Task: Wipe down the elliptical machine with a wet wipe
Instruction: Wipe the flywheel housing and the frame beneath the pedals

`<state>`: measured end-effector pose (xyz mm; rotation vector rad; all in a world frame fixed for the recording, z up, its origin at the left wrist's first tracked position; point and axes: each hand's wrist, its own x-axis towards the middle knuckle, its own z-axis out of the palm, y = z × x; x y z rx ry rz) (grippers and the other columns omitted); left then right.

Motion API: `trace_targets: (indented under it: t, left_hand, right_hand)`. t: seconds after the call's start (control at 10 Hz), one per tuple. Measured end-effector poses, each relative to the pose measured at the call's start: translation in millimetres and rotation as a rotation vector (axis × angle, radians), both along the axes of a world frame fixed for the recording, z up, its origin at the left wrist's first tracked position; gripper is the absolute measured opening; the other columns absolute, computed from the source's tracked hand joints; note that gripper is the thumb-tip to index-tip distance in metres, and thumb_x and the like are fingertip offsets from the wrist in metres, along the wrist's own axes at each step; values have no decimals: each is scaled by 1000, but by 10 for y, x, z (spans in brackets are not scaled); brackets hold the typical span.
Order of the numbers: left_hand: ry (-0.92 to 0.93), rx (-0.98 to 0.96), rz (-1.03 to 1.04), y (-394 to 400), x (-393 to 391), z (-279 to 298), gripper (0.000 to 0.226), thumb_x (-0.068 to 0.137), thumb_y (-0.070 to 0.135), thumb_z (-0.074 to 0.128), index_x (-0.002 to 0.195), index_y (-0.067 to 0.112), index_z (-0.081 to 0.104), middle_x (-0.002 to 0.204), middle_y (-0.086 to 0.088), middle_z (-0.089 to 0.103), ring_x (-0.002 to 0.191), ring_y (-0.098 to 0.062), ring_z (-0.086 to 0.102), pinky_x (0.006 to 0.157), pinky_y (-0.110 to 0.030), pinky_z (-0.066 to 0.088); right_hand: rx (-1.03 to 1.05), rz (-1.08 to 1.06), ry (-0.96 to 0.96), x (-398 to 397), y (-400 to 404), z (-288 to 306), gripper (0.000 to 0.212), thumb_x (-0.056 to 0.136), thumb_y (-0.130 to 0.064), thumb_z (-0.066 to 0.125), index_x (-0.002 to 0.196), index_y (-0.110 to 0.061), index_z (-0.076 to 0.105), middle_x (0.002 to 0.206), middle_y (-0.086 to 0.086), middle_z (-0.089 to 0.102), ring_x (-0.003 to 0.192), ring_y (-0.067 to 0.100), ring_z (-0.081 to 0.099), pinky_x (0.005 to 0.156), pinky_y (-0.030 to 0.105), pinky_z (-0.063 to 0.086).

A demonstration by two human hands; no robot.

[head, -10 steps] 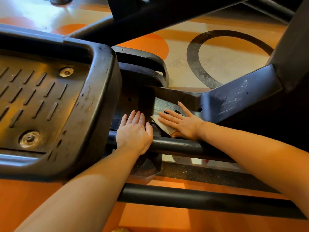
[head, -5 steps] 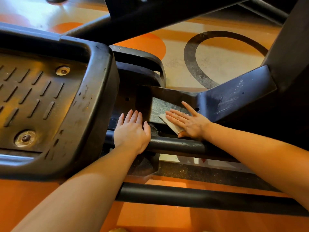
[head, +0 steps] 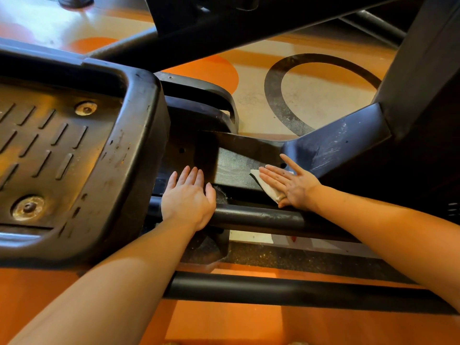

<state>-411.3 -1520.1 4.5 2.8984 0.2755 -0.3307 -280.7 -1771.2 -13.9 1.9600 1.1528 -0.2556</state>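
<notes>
Head view, right hand (head: pixel 295 184) flat, pressing wet wipe (head: pixel 265 185) on elliptical frame (head: pixel 239 155), left hand (head: pixel 188 197) flat, no legible writing.

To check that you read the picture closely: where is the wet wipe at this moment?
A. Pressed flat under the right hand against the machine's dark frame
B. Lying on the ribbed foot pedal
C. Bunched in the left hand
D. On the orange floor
A: the right hand, fingers straight, presses the wet wipe against the dark frame, while the left hand rests bare on the rail.
</notes>
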Motion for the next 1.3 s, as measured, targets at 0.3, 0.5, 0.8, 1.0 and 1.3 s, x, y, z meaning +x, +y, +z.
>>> trace_targets:
  t: [0.3,0.5,0.8,1.0,1.3]
  left_hand:
    - [2,2,0,8,3,-11,57,106,41,12,158,18,13,166,2,8,152,-11,-3,123,-33,-6]
    - [-10,4,7,-2,4,-10,57,107,41,13,158,17,14,166,1,10,152,-11,-1,123,-33,-4]
    - [-6,-10,7,-14,4,3,56,107,40,13,158,16,13,166,1,9,152,-12,-2,124,-34,-4]
    - [-15,-14,12,-7,13,-3,56,107,41,13,158,17,13,166,1,9,152,-11,-2,123,-33,-5]
    - [-25,-14,14,-3,13,-6,57,107,41,15,158,17,15,166,2,10,152,-11,-1,123,-32,-4]
  right_hand:
    - [-297,-20,-188,-32,-65,113,82,99,-64,12,150,-11,-24,160,6,-26,144,21,-30,100,61,-29]
    - [-419,-49,-258,-38,-146,208,81,101,-61,12,153,-7,-18,162,12,-20,146,28,-27,110,64,-21]
    - [-241,-180,-245,-81,30,55,100,92,-75,17,150,-4,-21,161,10,-22,146,23,-27,103,57,-29]
    - [-52,-222,-144,-92,120,-3,106,89,-78,22,139,-1,-31,158,12,-28,137,24,-38,99,57,-37]
    - [70,-251,-49,-84,189,-44,105,89,-78,20,141,-3,-32,143,13,-41,131,25,-41,93,57,-37]
